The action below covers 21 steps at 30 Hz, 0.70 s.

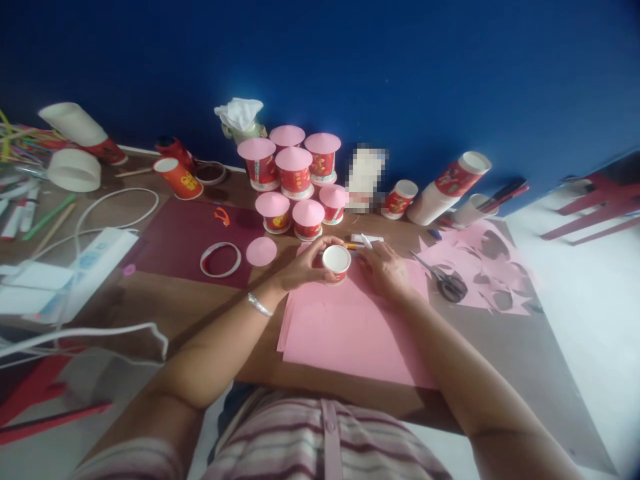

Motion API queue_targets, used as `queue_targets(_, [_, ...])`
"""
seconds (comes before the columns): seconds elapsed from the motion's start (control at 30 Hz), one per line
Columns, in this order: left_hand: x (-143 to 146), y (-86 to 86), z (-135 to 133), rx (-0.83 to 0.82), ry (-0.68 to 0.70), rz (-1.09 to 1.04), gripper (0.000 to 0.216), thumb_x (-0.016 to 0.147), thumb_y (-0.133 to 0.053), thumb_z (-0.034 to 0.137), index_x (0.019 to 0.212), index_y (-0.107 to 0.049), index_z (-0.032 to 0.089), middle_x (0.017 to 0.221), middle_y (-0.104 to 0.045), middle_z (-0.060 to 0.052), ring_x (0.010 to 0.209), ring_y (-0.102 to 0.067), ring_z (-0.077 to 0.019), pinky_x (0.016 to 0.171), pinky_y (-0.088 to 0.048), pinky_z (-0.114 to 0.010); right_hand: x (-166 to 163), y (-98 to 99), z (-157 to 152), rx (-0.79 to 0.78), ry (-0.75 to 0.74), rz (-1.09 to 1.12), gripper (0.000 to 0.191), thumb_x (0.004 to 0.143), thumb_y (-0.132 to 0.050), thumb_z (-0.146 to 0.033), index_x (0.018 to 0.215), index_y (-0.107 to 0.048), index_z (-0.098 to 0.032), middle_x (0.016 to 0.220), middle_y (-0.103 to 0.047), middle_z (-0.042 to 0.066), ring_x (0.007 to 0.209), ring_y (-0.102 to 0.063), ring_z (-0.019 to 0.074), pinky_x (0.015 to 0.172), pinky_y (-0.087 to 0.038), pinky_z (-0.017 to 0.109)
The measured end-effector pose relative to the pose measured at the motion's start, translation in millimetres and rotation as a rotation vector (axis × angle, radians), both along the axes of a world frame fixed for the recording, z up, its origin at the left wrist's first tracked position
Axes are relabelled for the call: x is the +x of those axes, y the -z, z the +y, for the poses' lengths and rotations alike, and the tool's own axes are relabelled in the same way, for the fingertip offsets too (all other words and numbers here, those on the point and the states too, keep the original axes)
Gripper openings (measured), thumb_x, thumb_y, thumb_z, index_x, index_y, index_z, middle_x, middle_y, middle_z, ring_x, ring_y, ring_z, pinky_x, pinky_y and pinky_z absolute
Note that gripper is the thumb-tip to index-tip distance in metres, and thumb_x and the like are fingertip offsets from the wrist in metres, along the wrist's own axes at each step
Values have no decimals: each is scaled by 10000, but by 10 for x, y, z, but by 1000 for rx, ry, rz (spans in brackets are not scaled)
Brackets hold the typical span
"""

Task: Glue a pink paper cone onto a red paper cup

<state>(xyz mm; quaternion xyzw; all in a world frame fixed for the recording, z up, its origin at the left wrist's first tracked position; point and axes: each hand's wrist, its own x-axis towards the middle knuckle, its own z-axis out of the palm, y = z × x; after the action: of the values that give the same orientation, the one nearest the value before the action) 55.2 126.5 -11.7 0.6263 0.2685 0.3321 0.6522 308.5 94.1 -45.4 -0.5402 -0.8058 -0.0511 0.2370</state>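
My left hand (300, 265) is closed around a small red paper cup (337, 261) that stands open side up on a stack of pink paper sheets (350, 333). My right hand (384, 268) rests on the pink paper right beside the cup, fingers bent; a pencil or pen (356, 245) lies at its fingertips and I cannot tell whether it grips it. A loose pink paper disc (261, 251) lies left of my left hand. Behind stand several red cups capped with pink discs (294, 172).
Scissors (445, 280) lie on cut pink scraps (490, 267) at the right. A tape ring (221, 259) sits on a dark red sheet (180, 243). A power strip (95, 263) with white cables, markers, more cups (177, 177) and a cup stack (450, 187) crowd the table.
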Motion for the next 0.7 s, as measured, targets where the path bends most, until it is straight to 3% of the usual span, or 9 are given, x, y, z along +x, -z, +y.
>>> queue_targets(0.13, [-15, 55, 11, 3, 7, -46, 832, 695, -840, 743, 1299, -603, 222, 1352, -645, -141, 1197, -632, -307, 1012, -502, -408, -18, -11, -22, 7, -9, -12, 263, 1004, -546, -253, 1213, -703, -228, 1083, -698, 118, 977, -671, 268, 834, -577, 390])
queue_targets(0.37, [-11, 134, 2, 32, -117, -49, 672, 953, -492, 777, 1257, -669, 204, 1290, -698, -123, 1234, -643, -300, 1075, -497, -419, -25, 8, -8, 13, -12, 22, 334, 1002, -575, -296, 1321, -668, -261, 1197, -714, 130, 1109, -671, 301, 911, -594, 430])
queue_targets(0.57, [29, 25, -34, 34, -104, -26, 577, 1017, -458, 698, 1156, -719, 203, 1220, -738, -101, 1115, -687, -262, 1039, -533, -420, -20, 8, -25, 13, 24, -14, 186, 990, -577, -310, 1076, -714, -218, 1029, -678, 118, 944, -661, 269, 804, -574, 391])
queue_targets(0.7, [59, -13, -44, 44, -189, 45, 569, 1017, -475, 692, 1115, -729, 192, 1192, -749, -95, 1132, -679, -260, 1081, -516, -429, -56, 9, -48, 13, 5, 73, 240, 972, -576, -273, 1180, -687, -227, 1136, -671, 129, 1013, -674, 279, 859, -598, 418])
